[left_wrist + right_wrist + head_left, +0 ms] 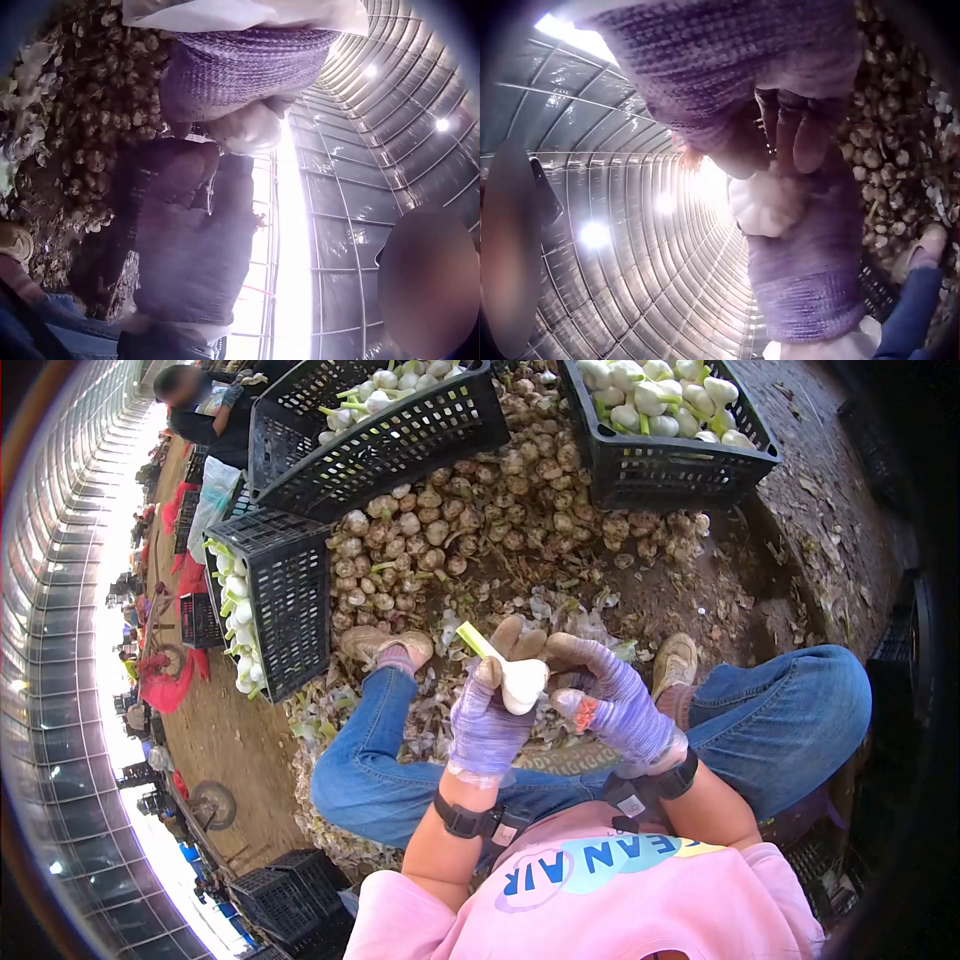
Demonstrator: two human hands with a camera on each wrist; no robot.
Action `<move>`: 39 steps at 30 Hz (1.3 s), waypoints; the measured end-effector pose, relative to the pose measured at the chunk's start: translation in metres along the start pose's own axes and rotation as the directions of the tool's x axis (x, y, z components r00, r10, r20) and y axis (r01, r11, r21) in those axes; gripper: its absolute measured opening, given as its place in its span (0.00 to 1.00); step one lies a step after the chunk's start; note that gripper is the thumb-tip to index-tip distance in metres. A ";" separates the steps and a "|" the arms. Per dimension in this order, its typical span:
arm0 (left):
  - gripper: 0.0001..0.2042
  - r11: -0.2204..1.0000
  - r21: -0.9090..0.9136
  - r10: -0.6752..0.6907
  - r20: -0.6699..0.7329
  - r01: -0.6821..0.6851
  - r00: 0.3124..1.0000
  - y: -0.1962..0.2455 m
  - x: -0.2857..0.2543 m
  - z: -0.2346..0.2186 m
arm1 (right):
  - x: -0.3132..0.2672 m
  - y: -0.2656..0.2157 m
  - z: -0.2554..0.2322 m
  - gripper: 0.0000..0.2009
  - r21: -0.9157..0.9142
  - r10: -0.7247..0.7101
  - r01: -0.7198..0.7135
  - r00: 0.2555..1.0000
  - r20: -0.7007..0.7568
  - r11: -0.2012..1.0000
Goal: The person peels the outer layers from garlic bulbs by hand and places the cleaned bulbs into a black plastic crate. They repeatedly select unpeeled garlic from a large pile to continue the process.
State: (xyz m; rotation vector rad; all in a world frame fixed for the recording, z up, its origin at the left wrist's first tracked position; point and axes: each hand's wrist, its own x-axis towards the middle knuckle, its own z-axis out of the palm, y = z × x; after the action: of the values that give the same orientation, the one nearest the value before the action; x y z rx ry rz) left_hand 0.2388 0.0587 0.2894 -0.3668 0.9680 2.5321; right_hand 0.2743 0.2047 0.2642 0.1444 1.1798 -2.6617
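A white garlic bulb (522, 686) with a short green stem (478, 641) is gripped by my left hand (490, 725), its thumb lying along the stem side. My right hand (622, 705) is just beside the bulb, fingers bent loosely and a gap between thumb and fingers. Both hands wear purple knit gloves; the right one has an orange patch near the thumb. In the right wrist view, the right fingertips (810, 146) are right at the top of the bulb (765, 206). The left wrist view shows the bulb (251, 129) under the left glove, partly hidden.
Unpeeled garlic bulbs (420, 525) are heaped on the ground ahead. Black crates (400, 460) of white garlic stand at the front left, the left and the front right (680, 475). Loose skins and leaves litter the soil between my feet. Another person (205, 420) sits at the far left.
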 end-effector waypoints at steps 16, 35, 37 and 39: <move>0.16 0.998 -0.053 -0.049 -0.310 0.034 0.949 -0.008 0.013 -0.022 | 0.000 -0.013 0.000 0.09 -0.678 -0.228 0.405 0.913 0.338 0.614; 0.25 0.997 0.016 0.077 -0.029 -0.076 0.997 0.000 0.004 0.001 | 0.002 -0.016 0.008 0.16 -0.681 -0.380 0.348 0.918 0.110 0.644; 0.26 0.996 0.039 0.089 -0.075 -0.086 0.993 -0.002 0.003 0.000 | 0.003 -0.020 0.008 0.12 -0.733 -0.437 0.398 0.886 0.153 0.551; 0.25 0.995 -0.027 0.094 -0.146 -0.099 0.985 -0.005 0.004 -0.002 | 0.005 -0.018 0.006 0.10 -0.738 -0.426 0.419 0.883 0.197 0.528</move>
State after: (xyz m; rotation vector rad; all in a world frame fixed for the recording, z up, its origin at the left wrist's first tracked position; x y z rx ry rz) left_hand 0.2376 0.0625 0.2836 -0.5322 1.0187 2.6426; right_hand 0.2647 0.2115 0.2802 -0.3305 2.5084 -2.1875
